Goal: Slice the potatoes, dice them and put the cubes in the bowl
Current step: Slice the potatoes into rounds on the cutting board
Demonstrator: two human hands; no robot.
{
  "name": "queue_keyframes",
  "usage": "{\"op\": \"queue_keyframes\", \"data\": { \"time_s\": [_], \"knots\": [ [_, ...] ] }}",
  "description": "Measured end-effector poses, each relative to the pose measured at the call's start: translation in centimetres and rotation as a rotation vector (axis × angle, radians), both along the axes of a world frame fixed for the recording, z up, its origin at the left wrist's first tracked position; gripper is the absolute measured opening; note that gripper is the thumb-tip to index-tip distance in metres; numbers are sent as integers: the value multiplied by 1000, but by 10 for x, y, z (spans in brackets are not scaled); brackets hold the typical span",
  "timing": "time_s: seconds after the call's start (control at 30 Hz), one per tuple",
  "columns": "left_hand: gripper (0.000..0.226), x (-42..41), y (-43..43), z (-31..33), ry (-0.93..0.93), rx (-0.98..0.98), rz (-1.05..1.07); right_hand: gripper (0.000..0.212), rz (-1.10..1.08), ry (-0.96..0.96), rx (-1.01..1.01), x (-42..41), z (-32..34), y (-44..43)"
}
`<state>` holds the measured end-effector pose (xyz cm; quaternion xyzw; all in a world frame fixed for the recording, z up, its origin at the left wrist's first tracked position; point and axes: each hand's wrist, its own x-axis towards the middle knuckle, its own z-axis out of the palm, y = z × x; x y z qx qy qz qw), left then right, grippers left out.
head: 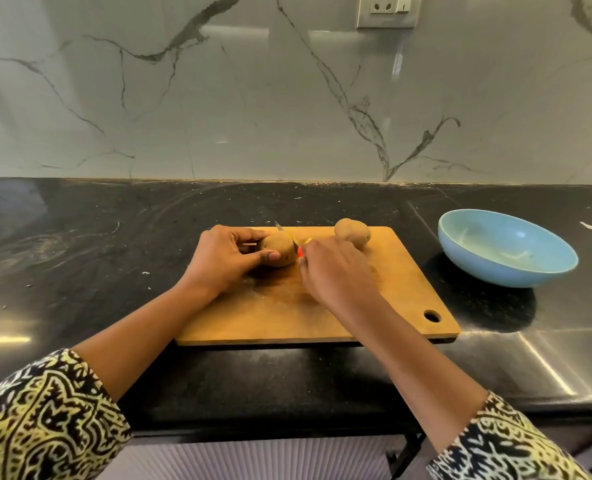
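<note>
L hand (225,259) curled round potato (280,252), pinning it on cutting board (391,296). R hand (336,271) grips red-handled knife (289,237), blade across that potato's R end. 2nd potato (352,233) loose nr board's far edge. Blue bowl (495,271) on counter (80,237), R of board, apart.

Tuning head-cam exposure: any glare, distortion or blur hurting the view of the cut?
Head view: glare streaks on the black counter at near left and near right, none on the cutting board; wide-angle stretches the sleeves; the potato in the left hand is sharp, the knife in the right hand small, mostly hidden.
</note>
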<state>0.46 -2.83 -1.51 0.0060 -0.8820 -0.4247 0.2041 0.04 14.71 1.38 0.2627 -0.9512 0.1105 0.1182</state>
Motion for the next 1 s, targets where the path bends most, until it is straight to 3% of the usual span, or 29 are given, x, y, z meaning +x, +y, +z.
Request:
{"op": "queue_keyframes", "data": {
  "time_s": [0.5,0.83,1.0],
  "knots": [
    [53,2,0,1,-3,-20,20,21,-5,-63,137,18,-15,11],
    [57,0,-5,-1,-71,36,-25,27,-199,-84,-88,7,-18,29],
    [54,-2,-6,-2,-92,58,-48,29,-160,32,-175,8,-11,33]
  ]
}}
